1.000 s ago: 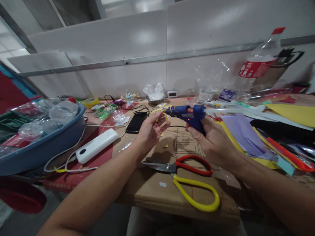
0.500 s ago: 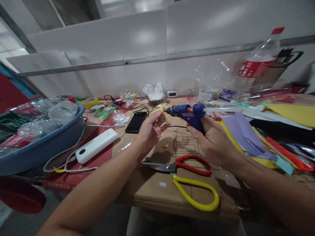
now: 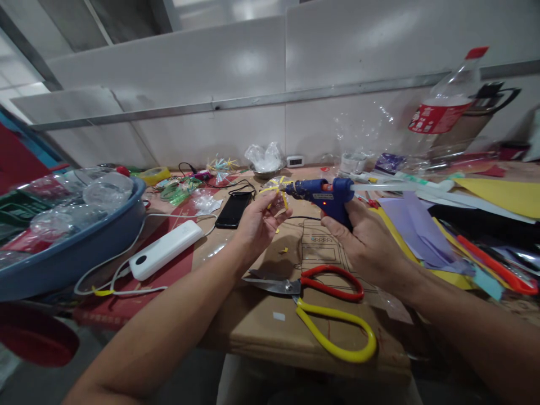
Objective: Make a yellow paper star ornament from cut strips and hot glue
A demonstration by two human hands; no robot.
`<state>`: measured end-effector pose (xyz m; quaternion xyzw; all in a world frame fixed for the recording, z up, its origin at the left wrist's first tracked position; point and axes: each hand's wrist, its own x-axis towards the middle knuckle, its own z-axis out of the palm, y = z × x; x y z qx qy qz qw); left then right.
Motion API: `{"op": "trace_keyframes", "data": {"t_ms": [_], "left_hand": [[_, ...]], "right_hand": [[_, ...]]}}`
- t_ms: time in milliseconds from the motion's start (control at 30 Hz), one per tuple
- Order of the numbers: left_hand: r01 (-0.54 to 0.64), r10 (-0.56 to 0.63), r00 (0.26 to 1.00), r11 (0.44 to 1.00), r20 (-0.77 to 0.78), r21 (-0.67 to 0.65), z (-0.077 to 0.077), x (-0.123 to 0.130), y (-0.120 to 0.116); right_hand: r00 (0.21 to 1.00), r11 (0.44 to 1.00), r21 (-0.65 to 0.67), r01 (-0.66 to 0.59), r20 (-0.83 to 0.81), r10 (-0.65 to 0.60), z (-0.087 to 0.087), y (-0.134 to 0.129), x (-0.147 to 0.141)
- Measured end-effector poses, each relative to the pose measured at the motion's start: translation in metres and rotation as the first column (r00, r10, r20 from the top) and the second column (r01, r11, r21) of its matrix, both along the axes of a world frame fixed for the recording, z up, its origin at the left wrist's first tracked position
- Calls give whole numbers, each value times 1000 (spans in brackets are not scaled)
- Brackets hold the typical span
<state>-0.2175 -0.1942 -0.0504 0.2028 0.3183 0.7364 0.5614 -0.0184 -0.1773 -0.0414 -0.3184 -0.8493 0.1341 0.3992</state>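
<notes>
My right hand (image 3: 358, 236) is wrapped round a blue glue gun (image 3: 327, 194), its small red light lit and a clear glue stick (image 3: 379, 187) jutting from the back. The nozzle points left and meets, or nearly meets, a clear plastic piece with yellow strips (image 3: 277, 194). My left hand (image 3: 264, 219) pinches that piece between thumb and fingers; part of it is hidden behind the fingers. Below both hands, scissors (image 3: 291, 287) with one red and one yellow handle lie spread on the cardboard (image 3: 248, 320).
At the left stands a blue basin (image 3: 84, 244) of plastic bottles, beside a white power bank (image 3: 166, 250) with its cable. A black phone (image 3: 233, 210) lies behind my left hand. Coloured paper (image 3: 417, 225) and a large bottle (image 3: 442, 107) are on the right.
The glue gun has shifted very slightly in my right hand's grip, its rear end a touch further right. My left hand and the strip piece stay almost still.
</notes>
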Motion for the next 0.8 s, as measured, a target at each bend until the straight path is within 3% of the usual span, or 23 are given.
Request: {"op": "trace_keyframes", "data": {"t_ms": [800], "left_hand": [[-60, 61, 996, 998, -68, 12, -2, 1, 3]], "right_hand": [[997, 999, -42, -5, -74, 2, -3, 2, 0]]}}
